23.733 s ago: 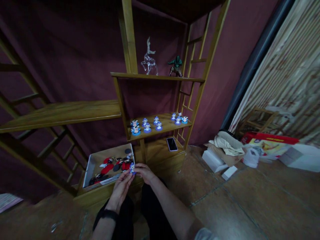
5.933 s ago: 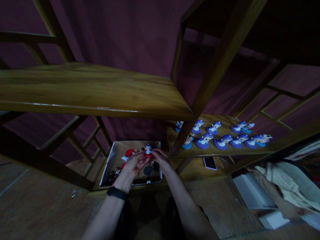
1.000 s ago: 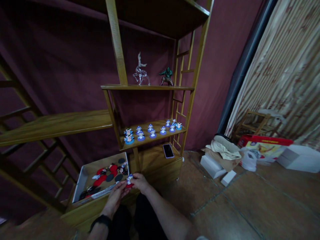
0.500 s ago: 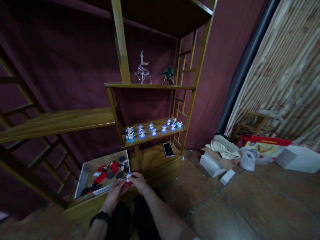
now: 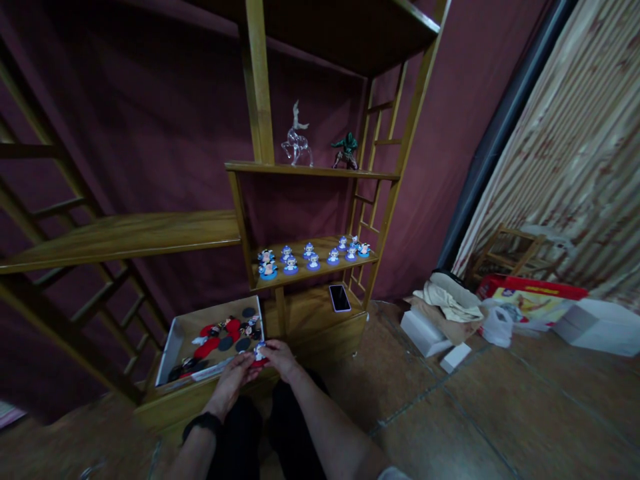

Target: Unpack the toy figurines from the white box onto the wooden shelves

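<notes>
Between my two hands is a small white-and-purple figurine [image 5: 260, 351] with a red base, held at the near right corner of a shallow box. My left hand [image 5: 235, 379] is closed on the red base from the left. From the right, my right hand [image 5: 280, 357] pinches the figurine's side with its fingertips. The open white box [image 5: 167, 353] holds red pieces, dark discs and several dark figurines. On the shelf above stand several purple figurines [image 5: 313, 262] and a few blue-based figurines [image 5: 268, 270] in loose rows.
A phone [image 5: 340, 298] lies on the low wooden ledge. Higher up stand a clear deer ornament [image 5: 297, 143] and a green figure [image 5: 346, 150]. White boxes [image 5: 425, 331], a plastic bag [image 5: 497, 325] and a red carton [image 5: 535, 293] lie on the floor at right.
The view has shifted slightly, so the shelves appear a little further right. Both hands keep hold of the figurine at the box's corner.
</notes>
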`<control>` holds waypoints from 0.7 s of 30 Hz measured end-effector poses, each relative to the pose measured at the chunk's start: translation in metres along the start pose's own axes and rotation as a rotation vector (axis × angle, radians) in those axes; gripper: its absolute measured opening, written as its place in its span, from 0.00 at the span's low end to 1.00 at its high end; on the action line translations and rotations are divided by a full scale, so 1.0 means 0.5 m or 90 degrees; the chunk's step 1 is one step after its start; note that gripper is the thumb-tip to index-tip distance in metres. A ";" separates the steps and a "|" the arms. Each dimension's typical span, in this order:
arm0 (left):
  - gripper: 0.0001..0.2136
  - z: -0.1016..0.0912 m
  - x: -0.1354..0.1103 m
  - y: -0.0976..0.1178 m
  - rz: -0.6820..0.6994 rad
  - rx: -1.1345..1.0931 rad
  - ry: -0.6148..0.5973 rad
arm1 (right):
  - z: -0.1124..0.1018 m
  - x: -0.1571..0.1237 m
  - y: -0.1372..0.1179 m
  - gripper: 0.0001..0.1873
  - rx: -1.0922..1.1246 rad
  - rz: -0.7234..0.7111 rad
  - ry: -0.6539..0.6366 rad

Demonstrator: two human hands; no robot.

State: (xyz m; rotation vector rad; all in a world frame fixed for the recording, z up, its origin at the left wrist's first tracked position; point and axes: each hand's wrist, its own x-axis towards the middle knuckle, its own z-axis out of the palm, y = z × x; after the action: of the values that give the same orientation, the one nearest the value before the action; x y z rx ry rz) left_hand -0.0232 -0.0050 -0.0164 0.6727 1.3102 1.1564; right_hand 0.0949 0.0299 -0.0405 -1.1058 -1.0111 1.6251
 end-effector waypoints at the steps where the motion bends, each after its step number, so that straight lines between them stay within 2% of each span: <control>1: 0.07 0.000 0.001 -0.001 0.002 0.004 -0.005 | -0.002 0.000 0.000 0.22 -0.001 -0.002 -0.002; 7: 0.06 0.003 0.012 -0.016 0.001 0.016 -0.021 | -0.018 -0.002 -0.006 0.24 0.013 -0.011 -0.041; 15: 0.06 0.012 0.001 -0.022 0.018 0.009 -0.040 | -0.025 -0.007 -0.006 0.16 0.028 -0.011 -0.055; 21: 0.11 0.009 -0.003 -0.021 0.035 0.011 -0.061 | -0.024 -0.002 0.004 0.13 0.011 -0.030 -0.057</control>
State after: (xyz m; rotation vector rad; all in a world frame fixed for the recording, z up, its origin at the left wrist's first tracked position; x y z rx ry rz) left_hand -0.0159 -0.0090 -0.0244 0.7717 1.2286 1.1433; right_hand 0.1061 0.0303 -0.0453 -0.9974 -1.0706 1.6540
